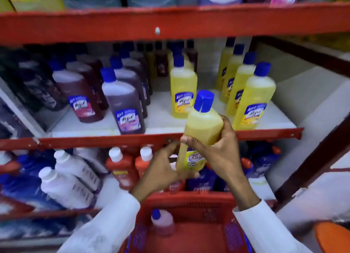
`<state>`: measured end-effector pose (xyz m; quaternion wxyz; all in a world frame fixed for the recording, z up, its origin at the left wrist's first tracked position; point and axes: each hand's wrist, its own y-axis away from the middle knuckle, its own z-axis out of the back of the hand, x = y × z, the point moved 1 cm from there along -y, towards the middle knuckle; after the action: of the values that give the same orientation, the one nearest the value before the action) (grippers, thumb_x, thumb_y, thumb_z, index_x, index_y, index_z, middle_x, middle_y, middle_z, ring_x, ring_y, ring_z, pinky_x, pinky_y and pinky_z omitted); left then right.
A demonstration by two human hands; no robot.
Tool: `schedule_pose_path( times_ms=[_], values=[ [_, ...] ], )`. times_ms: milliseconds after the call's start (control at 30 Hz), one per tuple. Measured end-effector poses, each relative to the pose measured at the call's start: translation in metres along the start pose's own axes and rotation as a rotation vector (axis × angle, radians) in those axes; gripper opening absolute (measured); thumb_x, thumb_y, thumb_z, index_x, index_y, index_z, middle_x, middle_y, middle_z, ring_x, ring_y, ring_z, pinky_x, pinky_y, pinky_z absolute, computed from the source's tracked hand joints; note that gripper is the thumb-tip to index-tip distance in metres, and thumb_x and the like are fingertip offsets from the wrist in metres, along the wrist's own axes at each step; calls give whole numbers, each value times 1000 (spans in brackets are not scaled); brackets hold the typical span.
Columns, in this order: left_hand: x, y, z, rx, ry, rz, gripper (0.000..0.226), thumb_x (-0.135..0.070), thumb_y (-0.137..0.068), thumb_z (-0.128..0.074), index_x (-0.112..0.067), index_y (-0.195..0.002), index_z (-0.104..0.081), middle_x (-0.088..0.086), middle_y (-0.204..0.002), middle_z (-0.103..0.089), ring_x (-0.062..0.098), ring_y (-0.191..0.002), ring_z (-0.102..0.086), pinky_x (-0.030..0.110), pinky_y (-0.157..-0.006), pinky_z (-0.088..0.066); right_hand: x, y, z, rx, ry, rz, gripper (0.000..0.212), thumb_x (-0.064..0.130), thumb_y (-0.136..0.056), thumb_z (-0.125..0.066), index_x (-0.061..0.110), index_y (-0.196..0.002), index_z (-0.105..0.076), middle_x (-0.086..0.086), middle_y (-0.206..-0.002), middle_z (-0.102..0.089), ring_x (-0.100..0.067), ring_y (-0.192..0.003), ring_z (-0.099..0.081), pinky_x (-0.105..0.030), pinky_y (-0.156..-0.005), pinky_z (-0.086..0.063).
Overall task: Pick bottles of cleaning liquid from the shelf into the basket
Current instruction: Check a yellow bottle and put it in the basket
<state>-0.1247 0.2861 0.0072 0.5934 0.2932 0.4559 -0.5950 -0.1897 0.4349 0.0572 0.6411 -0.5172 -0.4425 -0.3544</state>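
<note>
Both hands, left hand (162,169) and right hand (217,150), clasp the yellow bottle (200,131) above the basket (189,197).

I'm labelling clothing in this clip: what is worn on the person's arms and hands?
Both arms wear long white sleeves reaching to the wrists. The left hand and right hand are bare: no gloves, and no rings, watch or markings show.

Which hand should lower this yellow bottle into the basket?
Probably the right hand: it wraps the yellow bottle's body, while the left hand only touches its lower edge with fingertips. The red basket sits directly below, a pink bottle at its left.
</note>
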Motion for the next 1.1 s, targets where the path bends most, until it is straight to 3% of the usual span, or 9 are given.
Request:
schedule_pose_path(
  times_ms=[267,333,467,533,733,833,933,1033,1100],
  values=[
    [98,40,-65,90,13,201,45,-23,-60,-88,-24,-100,-69,-2,-99,-78,19,-93,-73,39,-78,-60,-108,62,26,279,271,-158,73,46,-48,-93,45,-114,-61,8,-104,-78,-15,-94,-74,-47,-83,-61],
    [132,53,-85,129,-8,277,47,-29,-58,-87,-21,-101,-71,-3,-100,-78,13,-92,-72,42,-78,-60,-135,78,31,358,339,-207,68,44,-48,-91,45,-110,-63,9,-101,-78,-11,-90,-74,-38,-82,-61],
    [178,76,-130,74,-34,434,48,-34,-54,-79,-15,-97,-73,-1,-95,-75,-1,-83,-67,27,-76,-55,-188,107,31,435,449,-281,61,23,-49,-90,29,-107,-71,14,-91,-73,11,-78,-65,-5,-74,-47],
    [195,83,-148,32,-53,495,58,-39,-50,-76,-10,-100,-73,5,-98,-75,10,-90,-67,28,-78,-53,-216,118,28,457,467,-349,57,25,-46,-83,27,-102,-72,15,-88,-72,7,-75,-64,-10,-74,-48],
    [230,88,-176,6,-190,677,31,-14,-61,-79,-8,-91,-75,17,-96,-77,27,-92,-69,25,-71,-41,-275,136,17,489,467,-470,46,28,-53,-86,26,-96,-71,8,-85,-75,-4,-77,-67,-16,-76,-51],
    [239,91,-180,-18,-194,720,24,-2,-65,-78,-8,-88,-74,14,-92,-77,22,-89,-69,32,-71,-51,-289,136,14,507,454,-500,51,40,-51,-82,21,-98,-73,6,-87,-76,-1,-77,-66,-6,-74,-45],
    [242,94,-180,-18,-188,728,25,-2,-72,-72,-12,-94,-73,1,-93,-74,12,-86,-64,28,-74,-51,-297,137,15,500,495,-507,46,25,-53,-89,19,-96,-74,2,-91,-79,-10,-81,-70,-17,-76,-50],
    [229,95,-166,-68,-266,660,19,-6,-86,-57,-17,-90,-71,-2,-85,-69,14,-83,-59,24,-66,-51,-294,133,17,516,519,-514,44,11,-59,-88,15,-101,-74,-3,-98,-79,-15,-89,-72,-12,-80,-50],
    [194,87,-150,-88,-218,594,27,3,-80,-56,-16,-93,-71,-7,-83,-66,8,-78,-60,20,-66,-53,-279,124,20,526,523,-479,42,5,-62,-81,14,-102,-75,-5,-101,-79,-19,-94,-73,-29,-90,-56]
  ],
)
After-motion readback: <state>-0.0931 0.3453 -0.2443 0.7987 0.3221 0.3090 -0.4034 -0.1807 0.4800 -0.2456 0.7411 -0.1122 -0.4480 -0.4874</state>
